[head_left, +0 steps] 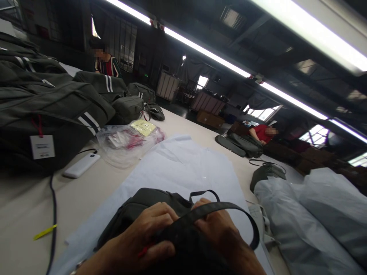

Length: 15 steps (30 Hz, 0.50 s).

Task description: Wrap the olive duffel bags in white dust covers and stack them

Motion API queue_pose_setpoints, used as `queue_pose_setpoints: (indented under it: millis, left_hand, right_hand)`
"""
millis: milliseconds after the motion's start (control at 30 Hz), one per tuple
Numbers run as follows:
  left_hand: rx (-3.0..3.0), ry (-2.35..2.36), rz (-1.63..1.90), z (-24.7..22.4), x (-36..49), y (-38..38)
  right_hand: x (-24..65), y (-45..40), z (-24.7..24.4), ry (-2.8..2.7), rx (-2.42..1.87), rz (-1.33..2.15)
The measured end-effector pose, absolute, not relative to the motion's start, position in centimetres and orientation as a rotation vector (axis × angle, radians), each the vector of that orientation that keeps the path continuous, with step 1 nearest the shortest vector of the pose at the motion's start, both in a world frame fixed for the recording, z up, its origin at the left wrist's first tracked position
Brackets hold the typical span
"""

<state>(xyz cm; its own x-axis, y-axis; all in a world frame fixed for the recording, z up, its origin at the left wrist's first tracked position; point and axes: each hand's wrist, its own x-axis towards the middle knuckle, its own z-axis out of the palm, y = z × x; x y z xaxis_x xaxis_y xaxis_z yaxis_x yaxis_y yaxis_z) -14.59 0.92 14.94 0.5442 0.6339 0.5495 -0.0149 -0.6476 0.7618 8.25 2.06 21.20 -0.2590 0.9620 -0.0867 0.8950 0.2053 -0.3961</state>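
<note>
A dark grey-green bag (137,202) lies on a white sheet (189,168) right in front of me. My left hand (155,225) is closed on the bag's near side, thumb toward me, with a bit of red cord (145,250) showing beside the thumb. Behind the raised black strap (226,206), my right hand (213,221) has its fingers curled into the bag's top; the strap partly covers it. A thinner loop (205,193) stands up beyond the right knuckles. The bag's lower part is dark and hard to make out.
Dark bags with white stripes (88,122) pile up at left, one with a white tag (42,147). Near them lie a white power bank (82,166), a plastic bag of red-corded tags (129,141) and a black cable (53,217). Plastic-wrapped bags (304,217) stand at right. Two people work farther back.
</note>
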Motion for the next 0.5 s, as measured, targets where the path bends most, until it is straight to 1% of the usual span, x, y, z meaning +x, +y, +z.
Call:
queue_pose_setpoints:
  millis: [100, 233, 300, 367, 500]
  left_hand:
    - [2.251, 0.531, 1.116, 15.9, -14.9, 0.4]
    - [2.585, 0.648, 1.126, 16.2, -15.0, 0.4]
    - [2.638, 0.691, 1.166, 15.7, -15.0, 0.6]
    - [2.637, 0.719, 1.186, 15.0, -15.0, 1.0]
    - [2.596, 0.793, 1.152, 14.2, -14.6, 1.8]
  right_hand:
    - [6.6, 2.5, 21.0, -2.134, -1.524, 0.690]
    - [5.1, 3.2, 18.8, -1.984, -1.176, 0.916]
    - [5.6, 3.7, 17.8, -1.934, -1.192, 0.866]
    - [6.9, 4.3, 17.1, -1.935, -1.335, 0.733]
    - [9.7, 5.4, 15.9, -2.220, -1.588, 0.602]
